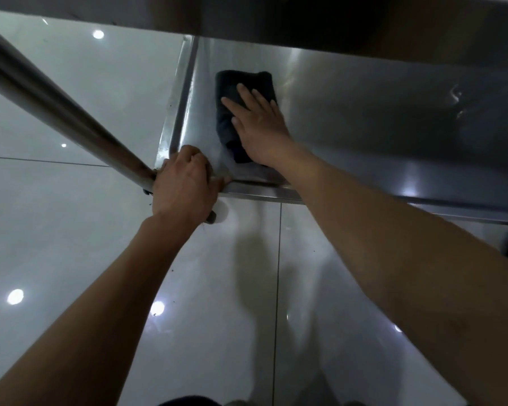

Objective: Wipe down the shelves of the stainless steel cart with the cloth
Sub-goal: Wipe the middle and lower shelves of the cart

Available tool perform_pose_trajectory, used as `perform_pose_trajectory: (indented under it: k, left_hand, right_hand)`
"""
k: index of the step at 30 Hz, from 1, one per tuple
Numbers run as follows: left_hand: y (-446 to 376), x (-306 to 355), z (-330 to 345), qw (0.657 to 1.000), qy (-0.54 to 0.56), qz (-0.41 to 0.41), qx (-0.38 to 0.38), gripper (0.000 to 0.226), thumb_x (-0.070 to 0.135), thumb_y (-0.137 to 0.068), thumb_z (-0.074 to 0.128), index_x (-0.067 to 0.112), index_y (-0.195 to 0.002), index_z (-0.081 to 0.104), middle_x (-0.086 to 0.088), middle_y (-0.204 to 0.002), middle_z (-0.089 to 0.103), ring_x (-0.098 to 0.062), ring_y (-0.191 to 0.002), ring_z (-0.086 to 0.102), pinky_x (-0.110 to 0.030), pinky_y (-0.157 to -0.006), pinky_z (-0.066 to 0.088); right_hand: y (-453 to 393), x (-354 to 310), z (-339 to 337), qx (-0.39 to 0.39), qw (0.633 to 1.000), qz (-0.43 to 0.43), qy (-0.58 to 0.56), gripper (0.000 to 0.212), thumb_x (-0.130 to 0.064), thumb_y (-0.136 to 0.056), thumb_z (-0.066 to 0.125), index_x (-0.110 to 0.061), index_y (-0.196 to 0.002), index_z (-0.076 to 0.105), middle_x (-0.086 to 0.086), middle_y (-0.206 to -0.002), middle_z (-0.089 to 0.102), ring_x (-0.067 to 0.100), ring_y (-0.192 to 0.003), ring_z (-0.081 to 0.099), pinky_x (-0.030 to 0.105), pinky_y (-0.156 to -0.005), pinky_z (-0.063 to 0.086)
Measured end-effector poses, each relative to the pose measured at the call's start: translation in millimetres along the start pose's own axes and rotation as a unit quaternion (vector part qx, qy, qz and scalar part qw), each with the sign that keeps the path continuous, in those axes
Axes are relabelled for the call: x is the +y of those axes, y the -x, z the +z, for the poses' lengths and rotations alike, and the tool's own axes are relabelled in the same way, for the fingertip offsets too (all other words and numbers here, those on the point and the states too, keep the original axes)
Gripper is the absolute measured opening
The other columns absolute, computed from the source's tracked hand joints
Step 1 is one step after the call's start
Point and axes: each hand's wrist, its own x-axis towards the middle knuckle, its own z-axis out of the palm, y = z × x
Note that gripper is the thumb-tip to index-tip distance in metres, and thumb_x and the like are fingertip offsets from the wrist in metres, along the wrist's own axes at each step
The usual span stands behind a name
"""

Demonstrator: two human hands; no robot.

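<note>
Steel shelf (349, 92), right hand (257, 124) flat on cloth (241, 83)

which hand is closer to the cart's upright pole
Left. The left hand grips the shelf corner right at the base of the pole, touching it. The right hand lies flat on the dark cloth, farther in on the shelf.

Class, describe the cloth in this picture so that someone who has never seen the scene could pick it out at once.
Start at the lower shelf of the stainless steel cart, below the upper shelf's edge. Near its left rim, the right hand presses flat on the cloth, while the left hand grips the shelf's near corner. It is the only dark, soft, folded thing on the shiny metal.
</note>
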Motion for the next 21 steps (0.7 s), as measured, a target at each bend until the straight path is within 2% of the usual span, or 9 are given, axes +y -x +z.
perform_pose_trajectory:
  k: [5, 8, 12, 15, 21]
  left_hand:
    - [-6.1, 21.2, -10.9, 0.992, -0.101, -0.007, -0.070, 0.031, 0.037, -0.095, 0.057, 0.010, -0.110, 0.063, -0.011, -0.119, 0.054, -0.033, -0.112, 0.052, -0.053, -0.091, 0.048]
    - [-13.3, 53.6, -10.6, 0.978, -0.154, 0.073, -0.117, 0.029, 0.021, -0.092, 0.051, 0.013, -0.119, 0.059, -0.011, -0.125, 0.052, -0.033, -0.118, 0.048, -0.055, -0.091, 0.045]
    - [-16.6, 106.7, -4.9, 0.962, -0.121, 0.136, -0.202, 0.028, 0.030, -0.093, 0.052, 0.016, -0.117, 0.058, -0.010, -0.124, 0.050, -0.032, -0.116, 0.048, -0.052, -0.088, 0.045]
    - [-17.9, 141.9, -1.4, 0.953, -0.131, 0.172, -0.214, 0.027, 0.035, -0.094, 0.049, 0.019, -0.114, 0.058, -0.008, -0.122, 0.048, -0.030, -0.115, 0.048, -0.049, -0.087, 0.044]
    - [-0.4, 209.6, 21.0, 0.949, -0.110, 0.164, -0.246, 0.034, 0.039, -0.095, 0.048, 0.023, -0.124, 0.058, -0.003, -0.127, 0.047, -0.028, -0.121, 0.045, -0.048, -0.090, 0.042]
  right_hand:
    - [29.0, 64.9, -26.1, -0.025, 0.999, 0.003, 0.037, 0.049, -0.031, -0.110, 0.023, -0.034, -0.159, 0.015, 0.001, -0.169, -0.001, 0.025, -0.155, 0.003, 0.046, -0.124, 0.008]
    - [42.9, 101.0, -37.3, -0.028, 0.998, 0.018, 0.057, 0.050, -0.030, -0.110, 0.024, -0.031, -0.159, 0.016, 0.004, -0.169, 0.000, 0.029, -0.154, 0.006, 0.049, -0.123, 0.013]
    - [66.6, 143.0, -45.4, -0.004, 0.995, 0.081, 0.052, 0.050, -0.030, -0.110, 0.025, -0.032, -0.159, 0.017, 0.003, -0.169, 0.001, 0.028, -0.154, 0.007, 0.047, -0.122, 0.013]
    - [85.4, 165.4, -48.9, 0.009, 0.994, 0.104, 0.036, 0.050, -0.030, -0.110, 0.024, -0.033, -0.159, 0.018, 0.002, -0.169, 0.002, 0.026, -0.154, 0.006, 0.046, -0.122, 0.010]
    - [113.1, 200.6, -53.0, 0.032, 0.990, 0.136, 0.016, 0.049, -0.031, -0.110, 0.024, -0.034, -0.158, 0.019, 0.000, -0.169, 0.003, 0.024, -0.155, 0.005, 0.046, -0.122, 0.008]
